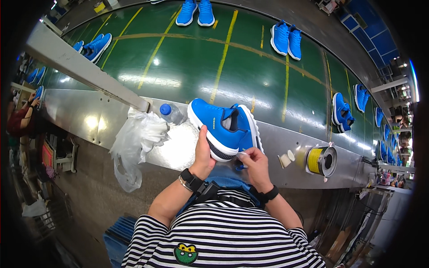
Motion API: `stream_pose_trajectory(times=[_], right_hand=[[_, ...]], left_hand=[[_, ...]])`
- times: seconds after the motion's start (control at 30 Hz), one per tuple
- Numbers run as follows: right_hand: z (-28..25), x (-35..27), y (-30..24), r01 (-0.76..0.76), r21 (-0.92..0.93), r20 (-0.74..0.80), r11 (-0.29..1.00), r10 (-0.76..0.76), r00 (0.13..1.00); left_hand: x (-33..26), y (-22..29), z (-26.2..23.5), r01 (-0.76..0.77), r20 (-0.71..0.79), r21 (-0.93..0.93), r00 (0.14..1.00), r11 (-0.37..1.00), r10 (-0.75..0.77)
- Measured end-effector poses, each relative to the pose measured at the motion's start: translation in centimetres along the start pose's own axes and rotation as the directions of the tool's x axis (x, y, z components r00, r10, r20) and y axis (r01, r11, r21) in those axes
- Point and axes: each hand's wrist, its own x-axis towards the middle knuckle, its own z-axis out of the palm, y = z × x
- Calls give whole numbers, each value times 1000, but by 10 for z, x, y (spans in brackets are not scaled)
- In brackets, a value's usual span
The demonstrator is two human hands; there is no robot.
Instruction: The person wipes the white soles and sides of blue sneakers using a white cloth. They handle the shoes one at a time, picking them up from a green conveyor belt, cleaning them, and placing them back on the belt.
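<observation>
A blue sneaker [213,123] with a white and black sole is tilted at the near edge of the metal ledge, in front of me. My left hand [204,155] grips it by the sole near the heel. Right behind it, the second blue sneaker [246,121] of the pair stands on its side, its white sole turned outward. My right hand [256,167] is closed in a pinch at the heel of the nearer shoe. A small whitish bit shows at its fingertips, too small to name.
A green conveyor belt [187,67] with yellow lines carries several pairs of blue sneakers [286,39]. White plastic bags [138,136] and a blue-capped bottle [171,113] lie left. A yellow-labelled can [321,161] and small white pieces [287,158] sit right. A metal post [89,67] slants across the left.
</observation>
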Motion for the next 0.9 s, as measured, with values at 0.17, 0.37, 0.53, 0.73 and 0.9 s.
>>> stream_pose_trajectory(times=[0.17,0.37,0.53,0.73,0.9], right_hand=[[-14,-3,-18,21,246,23,969,-28,999],[-39,-9,-20,-13,364,34,931,1,999],[-51,-9,-10,53,260,-57,964,-40,998],[-50,-11,-1,65,119,-65,991,-57,996],[-43,-13,-4,80,129,-104,988,-67,992]], left_hand=[[9,-2,-19,98,-18,-66,995,993,-100],[11,-2,-25,128,-8,-50,992,991,-128],[9,0,-26,134,-4,-31,991,990,-135],[10,-1,-30,136,4,-6,991,991,-136],[11,-2,-33,119,-19,27,993,992,-119]])
